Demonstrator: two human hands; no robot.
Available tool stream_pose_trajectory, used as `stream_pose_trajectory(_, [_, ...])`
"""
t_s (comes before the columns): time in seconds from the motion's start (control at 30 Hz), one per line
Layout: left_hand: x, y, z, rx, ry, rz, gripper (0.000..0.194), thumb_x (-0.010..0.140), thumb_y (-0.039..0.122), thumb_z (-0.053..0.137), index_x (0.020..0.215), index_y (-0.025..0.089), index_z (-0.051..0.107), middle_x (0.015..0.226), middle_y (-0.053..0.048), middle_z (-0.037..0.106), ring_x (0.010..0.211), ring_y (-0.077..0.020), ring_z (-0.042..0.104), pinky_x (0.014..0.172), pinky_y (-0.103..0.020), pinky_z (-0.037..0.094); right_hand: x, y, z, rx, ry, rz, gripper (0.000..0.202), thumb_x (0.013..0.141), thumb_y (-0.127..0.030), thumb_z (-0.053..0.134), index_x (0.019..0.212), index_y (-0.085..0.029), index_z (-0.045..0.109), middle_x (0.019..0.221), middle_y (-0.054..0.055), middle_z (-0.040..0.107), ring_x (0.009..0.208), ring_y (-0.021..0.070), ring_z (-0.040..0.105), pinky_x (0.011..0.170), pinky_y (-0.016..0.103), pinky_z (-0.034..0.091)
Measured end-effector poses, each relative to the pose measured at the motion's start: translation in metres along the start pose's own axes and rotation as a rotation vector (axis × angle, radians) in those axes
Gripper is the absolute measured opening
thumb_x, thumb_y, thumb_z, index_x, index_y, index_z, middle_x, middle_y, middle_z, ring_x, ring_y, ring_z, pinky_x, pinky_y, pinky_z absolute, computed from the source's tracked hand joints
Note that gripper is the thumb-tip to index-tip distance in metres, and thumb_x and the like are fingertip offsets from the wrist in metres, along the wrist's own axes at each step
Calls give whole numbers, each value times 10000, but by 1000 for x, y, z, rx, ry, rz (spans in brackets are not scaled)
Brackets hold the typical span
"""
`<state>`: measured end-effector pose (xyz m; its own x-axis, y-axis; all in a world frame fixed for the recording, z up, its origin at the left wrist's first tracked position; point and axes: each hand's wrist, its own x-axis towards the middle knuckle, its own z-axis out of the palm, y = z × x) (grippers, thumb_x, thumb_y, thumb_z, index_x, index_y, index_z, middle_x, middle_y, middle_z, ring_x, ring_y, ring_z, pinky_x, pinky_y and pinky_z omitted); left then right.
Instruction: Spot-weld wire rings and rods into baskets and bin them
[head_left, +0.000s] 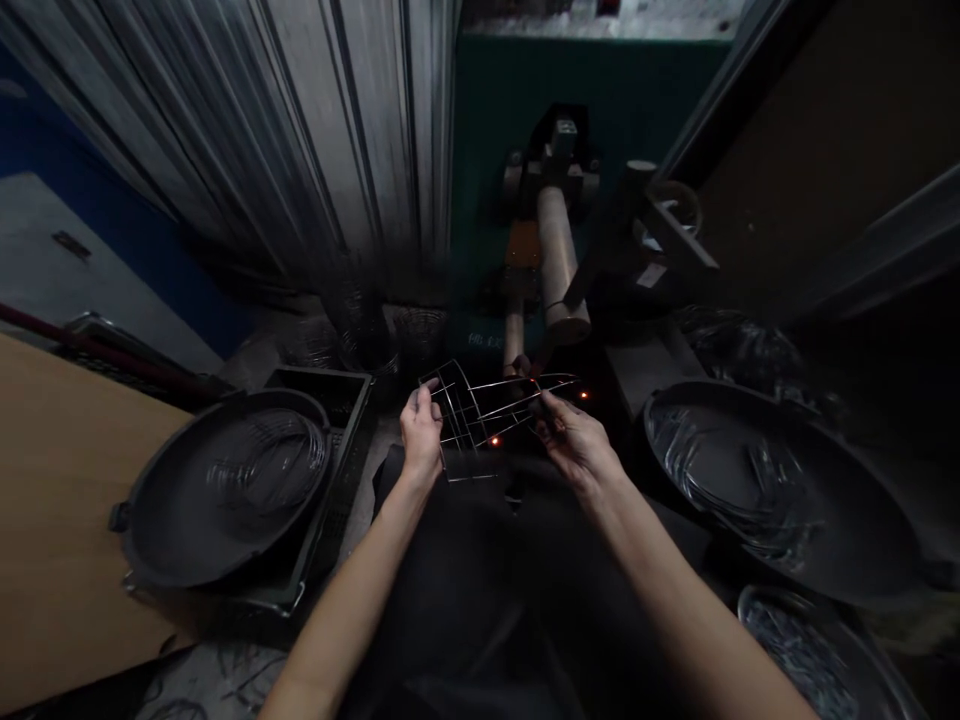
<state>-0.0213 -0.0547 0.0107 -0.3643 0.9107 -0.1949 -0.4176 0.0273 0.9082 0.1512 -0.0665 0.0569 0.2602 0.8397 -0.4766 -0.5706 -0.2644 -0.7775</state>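
While pinching a thin silvery wire lattice (478, 414) with bare left hand (424, 430) and bare right hand (576, 440), holding it near a thick pale metal cylinder (559, 255), beside tiny orange sparks (495, 441) — seemingly already joined into a grid — impossible to judge the remaining work.

Your left hand (422, 430) and right hand (581, 440) are showing bare, as are both forearms (367, 580), while you are wearing a dark garment (480, 590) that is creasing into broad folds.
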Motion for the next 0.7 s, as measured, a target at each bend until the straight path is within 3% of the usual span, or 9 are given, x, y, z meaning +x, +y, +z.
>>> stream_pose_trajectory(0.27, [10,1,5,0,23,43,397,843,445,531,1028,107,628,504,98,249,409,-42,214,409,-170,148,-3,2,-38,-78,42,-65,205,609,-182,826,739,-175,669,709,11,681,553,101,617,413,138,479])
stream_pose_trajectory(0.5, [15,13,6,-11,30,57,348,851,401,526,1007,106,629,508,96,265,408,-39,215,402,-164,161,-6,5,-51,-45,53,5,252,535,-219,845,725,-174,685,718,20,669,563,105,592,411,154,449])
stream_pose_trajectory(0.6, [13,15,7,-21,17,46,326,863,402,512,996,126,623,511,96,268,395,-38,212,397,-162,169,-9,12,-76,-324,59,-183,348,580,-415,806,803,-174,690,760,51,671,673,177,621,513,239,495])
stream_pose_trajectory(0.7, [1,1,6,-16,53,50,314,889,412,473,984,141,601,512,92,284,400,-45,246,402,-158,175,-16,28,-126,-935,187,-606,410,744,-540,610,901,-171,694,909,111,669,881,269,606,757,382,502])
